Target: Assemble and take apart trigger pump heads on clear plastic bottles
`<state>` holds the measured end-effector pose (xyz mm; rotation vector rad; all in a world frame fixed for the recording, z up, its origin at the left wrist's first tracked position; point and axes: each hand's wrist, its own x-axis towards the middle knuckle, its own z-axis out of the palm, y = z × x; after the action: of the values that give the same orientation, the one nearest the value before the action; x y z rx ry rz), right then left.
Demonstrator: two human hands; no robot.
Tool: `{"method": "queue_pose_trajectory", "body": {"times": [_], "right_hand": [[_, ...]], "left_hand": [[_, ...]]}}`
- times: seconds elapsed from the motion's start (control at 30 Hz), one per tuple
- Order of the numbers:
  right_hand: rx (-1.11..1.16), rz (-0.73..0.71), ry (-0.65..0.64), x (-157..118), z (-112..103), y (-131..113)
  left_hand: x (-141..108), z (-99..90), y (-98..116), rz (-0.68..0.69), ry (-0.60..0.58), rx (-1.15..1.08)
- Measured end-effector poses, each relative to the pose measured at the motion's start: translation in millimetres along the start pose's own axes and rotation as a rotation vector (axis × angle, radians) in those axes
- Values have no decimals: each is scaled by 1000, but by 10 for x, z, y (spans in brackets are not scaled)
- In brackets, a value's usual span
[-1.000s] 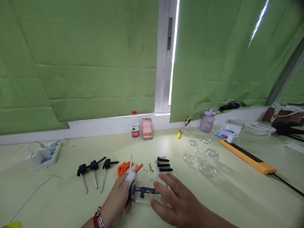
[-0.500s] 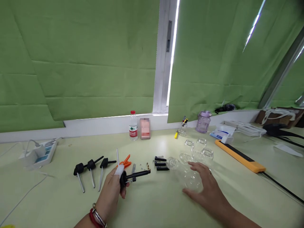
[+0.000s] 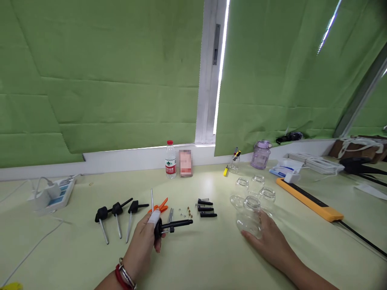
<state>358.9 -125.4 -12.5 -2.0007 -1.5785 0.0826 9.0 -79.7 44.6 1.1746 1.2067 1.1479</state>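
My left hand (image 3: pixel 144 237) is closed round a black pump head (image 3: pixel 173 225) with a metal tube pointing up and its black stem pointing right. My right hand (image 3: pixel 269 241) wraps round the right side of a clear glass jar (image 3: pixel 249 223), which stands upright with its mouth up. Behind that jar are several more glass jars (image 3: pixel 242 186). Between my hands lie black cylinders with springs (image 3: pixel 205 208), small brown beads (image 3: pixel 189 212), thin metal rods (image 3: pixel 171 215) and an orange clip tool (image 3: pixel 161 206).
Three black heads with metal tubes (image 3: pixel 117 209) lie left of my left hand. A water bottle (image 3: pixel 171 163), a purple jug (image 3: pixel 260 155) and a glass with tools (image 3: pixel 234 164) stand at the back. Power strips (image 3: pixel 308 199) flank the table.
The glass jar has gone from lying tilted to the left to upright, and my right hand has closed round it. My left hand still holds the black pump head.
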Motion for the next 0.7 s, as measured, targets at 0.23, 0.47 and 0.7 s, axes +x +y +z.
{"method": "queue_pose_trajectory", "body": {"times": [0.23, 0.47, 0.7], "right_hand": [[-89, 43, 15, 133, 19, 61], [-64, 100, 145, 112, -52, 2], [-136, -777, 391, -177, -131, -484]], "left_hand": [[18, -9, -17, -59, -27, 8], [4, 10, 16, -77, -39, 14], [-82, 86, 65, -91, -104, 54]]}}
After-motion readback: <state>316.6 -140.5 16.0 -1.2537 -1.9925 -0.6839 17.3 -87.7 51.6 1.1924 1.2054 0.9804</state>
